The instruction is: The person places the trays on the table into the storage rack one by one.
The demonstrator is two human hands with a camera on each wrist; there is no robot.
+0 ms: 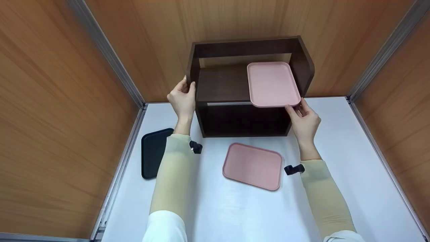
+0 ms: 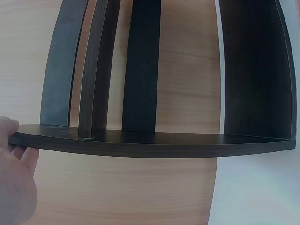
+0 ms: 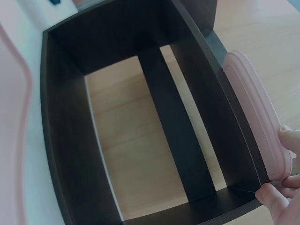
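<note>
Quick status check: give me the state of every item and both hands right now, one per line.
Dark wooden shelf: upright on the white table.
Pink tray on shelf: flat on the upper board, front edge overhanging.
Pink tray on table: lying flat, untouched.
Black tray: flat at table's left edge, untouched.
Left hand: gripping the shelf's left side panel.
Right hand: pinching the shelf tray's front corner.

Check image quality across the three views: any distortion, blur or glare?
Head view: sharp and evenly lit, with a soft sheen on the white table. Left wrist view: strong fisheye bends the dark shelf into a curve, and the left hand is blurred at the edge. Right wrist view: shelf walls bow and the pink tray looks soft.
</note>
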